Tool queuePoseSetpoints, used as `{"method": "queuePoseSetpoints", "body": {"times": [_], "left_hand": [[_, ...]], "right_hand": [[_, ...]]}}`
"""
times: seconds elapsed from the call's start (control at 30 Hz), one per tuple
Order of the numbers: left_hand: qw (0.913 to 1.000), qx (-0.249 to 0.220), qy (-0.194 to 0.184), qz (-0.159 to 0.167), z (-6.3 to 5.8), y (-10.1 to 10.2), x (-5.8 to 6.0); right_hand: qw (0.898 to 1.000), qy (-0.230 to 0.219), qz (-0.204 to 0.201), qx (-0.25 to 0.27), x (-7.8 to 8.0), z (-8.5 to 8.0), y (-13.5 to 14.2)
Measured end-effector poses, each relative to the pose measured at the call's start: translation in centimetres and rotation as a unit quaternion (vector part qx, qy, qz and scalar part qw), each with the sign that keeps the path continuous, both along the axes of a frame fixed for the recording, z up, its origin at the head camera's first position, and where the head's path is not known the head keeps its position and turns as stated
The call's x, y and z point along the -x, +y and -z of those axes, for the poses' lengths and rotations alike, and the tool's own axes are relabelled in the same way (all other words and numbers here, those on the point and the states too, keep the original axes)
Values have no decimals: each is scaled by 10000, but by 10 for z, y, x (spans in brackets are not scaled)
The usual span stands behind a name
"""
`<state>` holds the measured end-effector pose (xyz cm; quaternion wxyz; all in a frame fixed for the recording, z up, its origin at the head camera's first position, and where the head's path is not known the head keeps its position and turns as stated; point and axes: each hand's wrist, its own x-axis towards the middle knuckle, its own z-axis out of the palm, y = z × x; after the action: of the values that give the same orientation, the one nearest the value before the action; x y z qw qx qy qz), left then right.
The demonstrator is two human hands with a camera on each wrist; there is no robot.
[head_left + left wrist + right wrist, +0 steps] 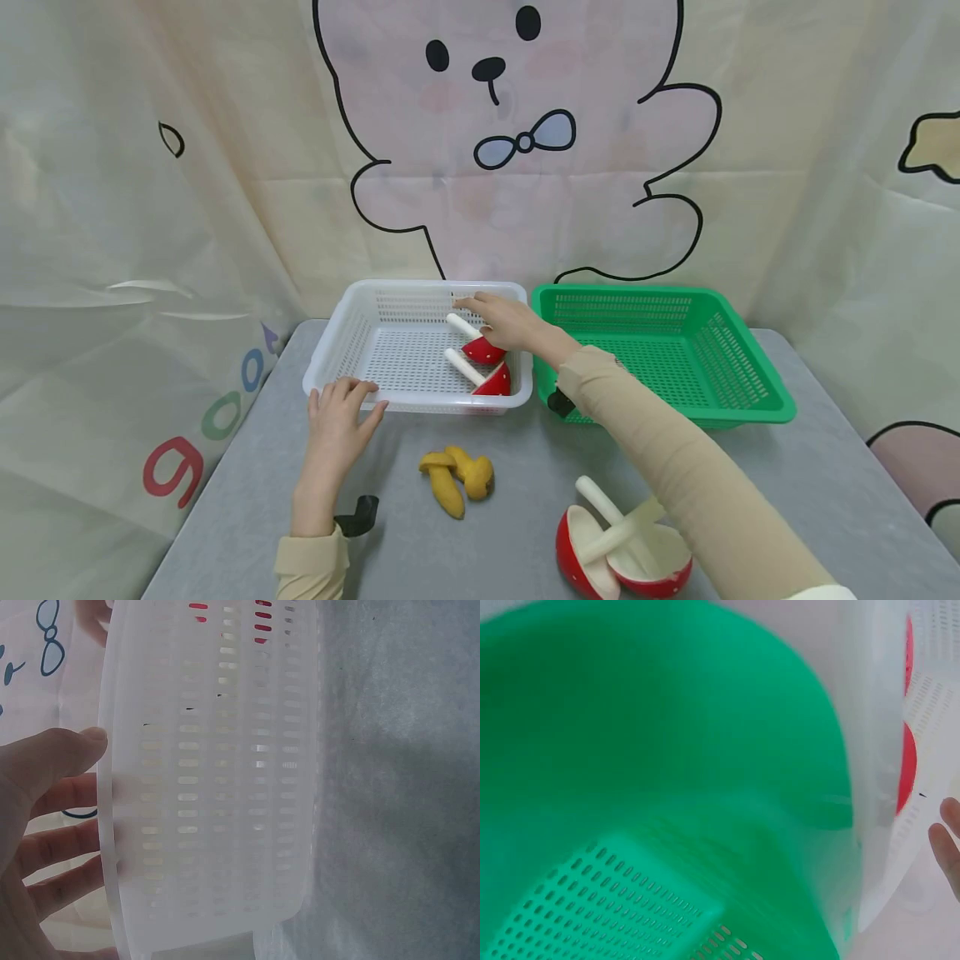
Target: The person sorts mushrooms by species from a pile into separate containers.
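Red-capped toy mushrooms [494,382], two of them, lay in the perforated white basket [397,354] towards its three and four o'clock, their stems pointing to about ten. Your right hand [506,321] hung over that pair with its fingers extended and parted, gripping nothing visible; whether it touched the farther cap could not be told. Your left hand [339,423] lightly held the white basket's rim near eight o'clock, fingers reaching over it, thumb on the outer side. The work looked only partly done: two mushrooms sat inside, while two larger red-capped mushrooms [626,533] lay crossed on the grey table [510,517], between four and five o'clock from the white basket. Two yellow toy mushrooms [446,493] also remained outside, at its six o'clock. Just beside it, at three, stood the green basket [675,354].
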<state>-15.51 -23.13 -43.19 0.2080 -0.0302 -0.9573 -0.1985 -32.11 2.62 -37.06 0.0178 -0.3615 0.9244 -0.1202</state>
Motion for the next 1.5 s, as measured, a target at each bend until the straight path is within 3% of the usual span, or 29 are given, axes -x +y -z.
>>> {"method": "queuePoseSetpoints", "body": {"times": [0.27, 0.63, 1.1, 1.5], "left_hand": [[10000, -33, -34, 33, -1, 5, 1], [9999, -40, -19, 100, 0, 4, 1], [9999, 0, -109, 100, -4, 1, 2], [9998, -43, -204, 59, -4, -1, -2]], "right_hand": [[9997, -121, 88, -207, -14, -15, 15], [9978, -594, 285, 74, -32, -40, 43], [9983, -392, 168, 403, -70, -60, 68], [9981, 224, -452, 347, -117, -70, 83]]}}
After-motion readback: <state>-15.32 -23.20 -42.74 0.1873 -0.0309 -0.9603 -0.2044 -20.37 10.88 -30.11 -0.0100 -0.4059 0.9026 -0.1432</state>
